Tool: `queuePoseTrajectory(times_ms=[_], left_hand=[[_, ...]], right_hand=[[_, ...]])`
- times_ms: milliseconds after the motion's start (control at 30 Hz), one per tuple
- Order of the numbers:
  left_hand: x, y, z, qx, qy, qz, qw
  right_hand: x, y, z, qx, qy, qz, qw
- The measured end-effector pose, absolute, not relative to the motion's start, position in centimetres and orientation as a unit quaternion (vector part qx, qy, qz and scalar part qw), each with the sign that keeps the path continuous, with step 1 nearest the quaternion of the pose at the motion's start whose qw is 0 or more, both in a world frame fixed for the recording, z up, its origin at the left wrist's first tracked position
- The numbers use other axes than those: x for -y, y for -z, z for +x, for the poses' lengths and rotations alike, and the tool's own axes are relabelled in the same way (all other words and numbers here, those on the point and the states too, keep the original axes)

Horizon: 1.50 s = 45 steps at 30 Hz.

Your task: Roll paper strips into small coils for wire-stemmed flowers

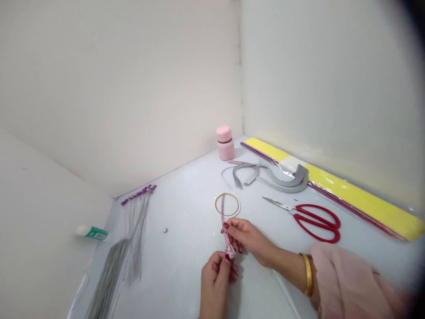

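Observation:
A narrow pink strip with a red pattern (pixel 228 243), perhaps paper or ribbon, runs between my two hands above the white table. Lower down, my left hand (pixel 215 277) pinches its near end between thumb and fingers. My right hand (pixel 249 239) grips it higher up, thumb on top, with a gold bangle (pixel 307 274) on that wrist. The strip's free end stretches away over a thin gold ring (pixel 238 205) lying flat just beyond my fingers. Red-handled scissors (pixel 294 210) rest to the right of the ring, blades pointing left.
Curled grey strips (pixel 300 177) lie behind the scissors. A pink bottle (pixel 226 148) stands near the corner, and a yellow-topped pack of sheets (pixel 332 184) lines the right wall. Leftward are grey wires (pixel 111 266), purple-tipped stems (pixel 139 193), a green-white tube (pixel 96 233) and a small silvery piece (pixel 165 230).

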State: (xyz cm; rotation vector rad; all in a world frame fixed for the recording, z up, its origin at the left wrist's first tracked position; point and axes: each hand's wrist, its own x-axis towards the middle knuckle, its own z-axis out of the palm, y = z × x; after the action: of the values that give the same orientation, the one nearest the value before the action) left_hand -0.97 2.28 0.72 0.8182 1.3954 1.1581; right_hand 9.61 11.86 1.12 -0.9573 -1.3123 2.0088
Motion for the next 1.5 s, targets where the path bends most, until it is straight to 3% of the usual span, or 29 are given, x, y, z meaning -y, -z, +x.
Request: queuePoseTrajectory(times_ms=[167,467,600,733,900,1100,1167,1233,1333,1500], left_hand=[[-2.16,-0.68,-0.86,-0.590,-0.482,0.375,0.528],[-1.96,-0.81,-0.84,-0.641,-0.482,0.406,0.438],[-1.92,-0.81,-0.61,-0.641,-0.467,0.385,0.472],[-2.16,-0.99,-0.62,-0.619,-0.499,0.365,0.484],[-2.18,-0.91,-1.00,-0.648,-0.484,0.390,0.439],[-1.72,-1.38,-0.98,-0.675,-0.475,0.443,0.351],[-1.76,-1.44,-0.90,-0.665,-0.487,0.424,0.376],[-1.97,-1.31,-0.83,-0.625,-0.507,0.364,0.469],[-2.41,-0.97,-0.76,-0.573,-0.519,0.296,0.561],[-2.36,-0.83,-0.93,-0.606,-0.528,0.335,0.492]], right_hand=[[-11.16,-1.29,9.58,0.504,-0.761,-0.347,0.213],[-11.19,-1.00,9.48,0.529,-0.734,-0.351,0.242],[-11.60,-0.96,9.63,0.529,-0.708,-0.363,0.293],[-11.38,-1.24,9.70,0.540,-0.728,-0.346,0.243],[-11.06,-1.47,9.66,0.553,-0.736,-0.327,0.213],[-11.10,-1.61,9.86,0.592,-0.705,-0.309,0.238],[-11.06,-1.68,9.94,0.627,-0.657,-0.315,0.278],[-11.01,-1.65,9.98,0.653,-0.612,-0.320,0.311],[-10.97,-1.43,9.98,0.633,-0.642,-0.319,0.292],[-11.11,-1.08,9.87,0.606,-0.691,-0.326,0.221]])
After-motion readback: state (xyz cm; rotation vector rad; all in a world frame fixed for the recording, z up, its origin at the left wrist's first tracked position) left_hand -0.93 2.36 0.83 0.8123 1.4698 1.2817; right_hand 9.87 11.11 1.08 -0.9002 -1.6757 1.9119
